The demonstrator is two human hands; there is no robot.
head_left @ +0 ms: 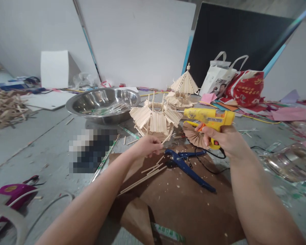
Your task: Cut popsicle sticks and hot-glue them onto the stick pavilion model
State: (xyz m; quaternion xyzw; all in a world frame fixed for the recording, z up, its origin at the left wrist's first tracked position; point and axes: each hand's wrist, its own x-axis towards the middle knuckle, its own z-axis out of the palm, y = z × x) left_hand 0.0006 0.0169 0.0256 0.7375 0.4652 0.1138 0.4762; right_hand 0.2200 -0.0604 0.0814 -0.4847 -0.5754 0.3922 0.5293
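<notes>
My right hand [219, 137] is wrapped round a yellow hot glue gun [209, 115], whose nozzle points left toward a roof-like model [158, 120] built of thin wooden sticks. In front of that model, my left hand [150, 145] pinches a short wooden stick [167, 137]. Close to my left hand, blue-handled cutters [191, 170] and several loose sticks [145, 177] lie on brown paper [178, 200]. A folded brown paper fan [195, 134] shows just behind the glue gun's grip. Farther back stands a stick pavilion with a pointed roof [185, 83].
A wide metal basin [104, 117] with plastic wrappers stands at the left. Behind the right hand are a white bag [216, 76] and a red bag [247, 88]. A clear container [293, 161] lies far right, a purple device [15, 197] lower left, a stick pile [5, 109] far left.
</notes>
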